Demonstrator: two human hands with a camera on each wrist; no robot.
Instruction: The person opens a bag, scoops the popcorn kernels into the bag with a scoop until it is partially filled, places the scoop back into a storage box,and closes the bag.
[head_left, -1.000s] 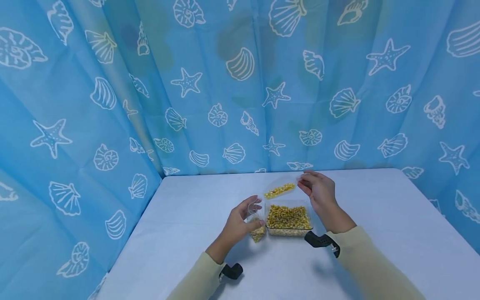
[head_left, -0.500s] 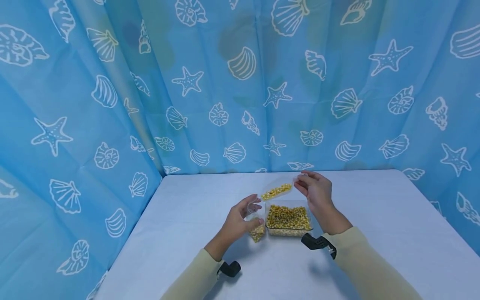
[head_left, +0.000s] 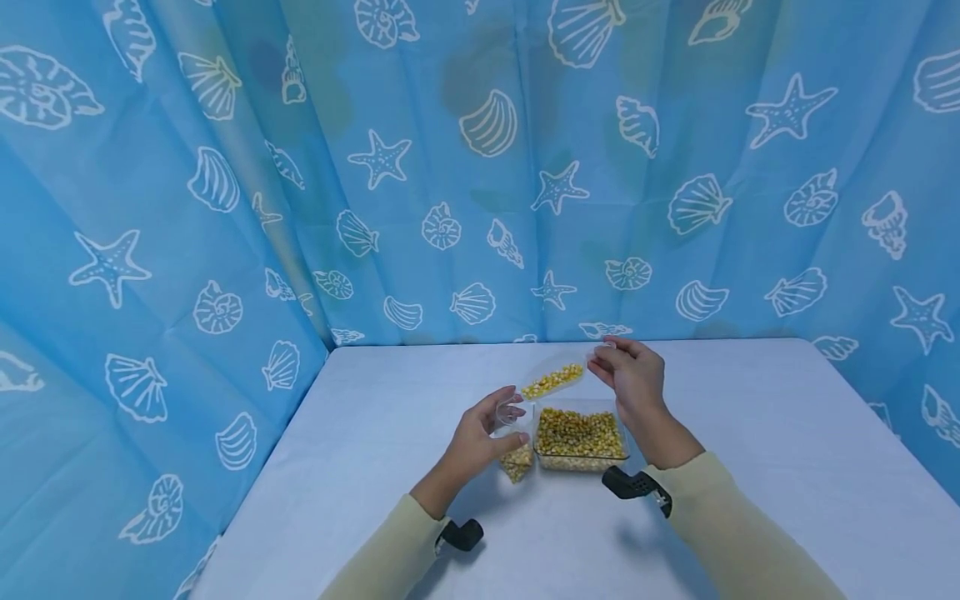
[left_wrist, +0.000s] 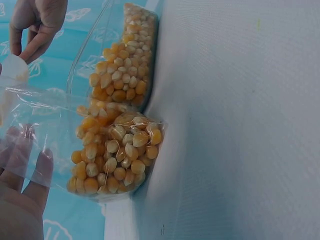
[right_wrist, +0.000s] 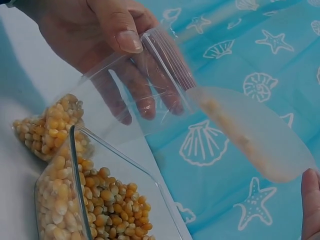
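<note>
My left hand point(head_left: 474, 437) grips the top of a clear zip bag point(left_wrist: 120, 155), thumb on the near side and fingers spread behind the plastic. Corn kernels fill the bag's bottom, which sits on the table. Between thumb and fingers, my right hand point(head_left: 636, 385) pinches one end of a translucent plastic scoop point(right_wrist: 270, 132). A row of yellow kernels point(head_left: 552, 381) lies along the scoop, which is raised behind the glass container and slants down toward the bag. In the right wrist view, the scoop's far end is right at the bag's zip opening point(right_wrist: 170, 60).
Just right of the bag, a rectangular glass container point(right_wrist: 77, 170) holds a heap of corn kernels point(head_left: 577, 431). Both stand on a white-covered table point(head_left: 390, 417). A blue curtain point(head_left: 420, 175) with white shell and starfish prints hangs behind and to the left.
My right hand has moved slightly left, bringing the loaded scoop nearer the bag's mouth. My left hand keeps its hold on the bag almost unmoved.
</note>
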